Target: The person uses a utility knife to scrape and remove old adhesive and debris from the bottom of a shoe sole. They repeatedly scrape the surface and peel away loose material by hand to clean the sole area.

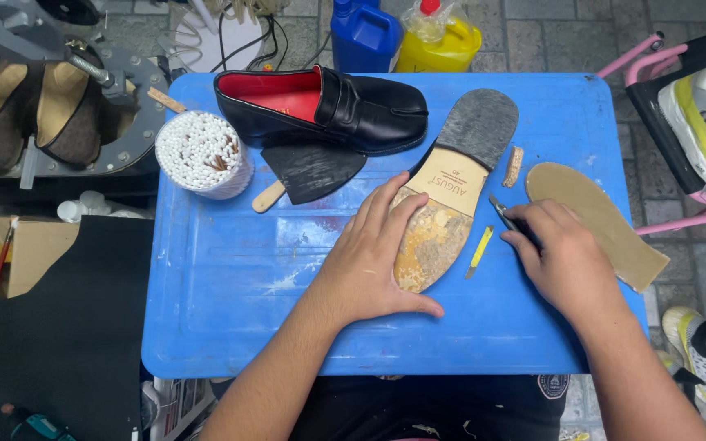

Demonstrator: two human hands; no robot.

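1. Centrally: blue plastic table (230,278), scuffed, white smears near the middle.
2. Black loafer (328,106) with red lining, on its side at the far edge of the table.
3. Detached shoe sole (455,175), underside up, lying diagonally right of centre; grey heel end far, worn yellowish forepart near.
4. Tan insole (594,216) flat at the right edge, well apart from the sole.
5. Left hand (373,257) open, palm down, fingers spread, pressing on the forepart of the sole.
6. Right hand (565,253) closed around a thin dark-tipped tool (502,211), just beside the sole's right edge.
7. Cup of cotton swabs (203,153) at far left; black scraper (308,173) beside it.
8. Small yellow strip (480,249) between sole and right hand.
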